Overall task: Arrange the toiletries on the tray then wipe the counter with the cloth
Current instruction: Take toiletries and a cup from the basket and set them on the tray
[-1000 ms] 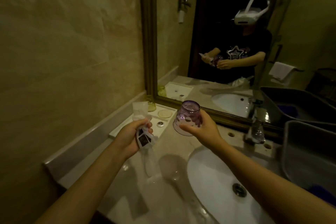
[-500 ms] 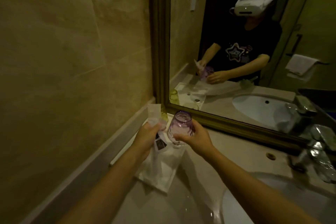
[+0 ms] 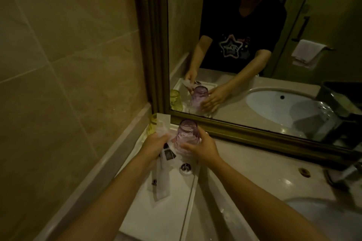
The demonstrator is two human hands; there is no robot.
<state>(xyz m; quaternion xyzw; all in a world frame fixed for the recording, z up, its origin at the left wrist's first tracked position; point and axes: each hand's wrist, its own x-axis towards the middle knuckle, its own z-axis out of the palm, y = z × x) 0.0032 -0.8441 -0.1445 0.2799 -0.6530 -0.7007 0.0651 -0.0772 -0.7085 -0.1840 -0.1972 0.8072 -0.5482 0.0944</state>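
- Purple glass tumbler (image 3: 187, 135), mouth up, gripped by right hand (image 3: 201, 147) above far end of white tray (image 3: 156, 217), in corner where tiled wall meets mirror frame (image 3: 235, 129).
- Right fingers (image 3: 188, 146) curled and clamped around lower body of tumbler; whether base touches tray cannot be told, hidden behind hand.
- Left hand (image 3: 156, 143) closed on flat sachet packets (image 3: 164, 129), pinched just beside tumbler, packet tops sticking up toward yellow glass (image 3: 153, 124) in corner.
- Longer white packet (image 3: 161, 184) and small round cap (image 3: 185, 168) already lying on tray, near hands.
- Best lowered straight down, kept upright, base settled flat on bare tray surface just clear of yellow glass, to avoid glass knocking on glass.
- Advisable to hold sachets off to side until tumbler stands alone, then ease right fingers open without dragging.
- Worth watching round cap below: tumbler set on it would likely rock.
- Counter (image 3: 254, 164) beside basin (image 3: 323, 219) still to be wiped; no cloth picked out in dim light.
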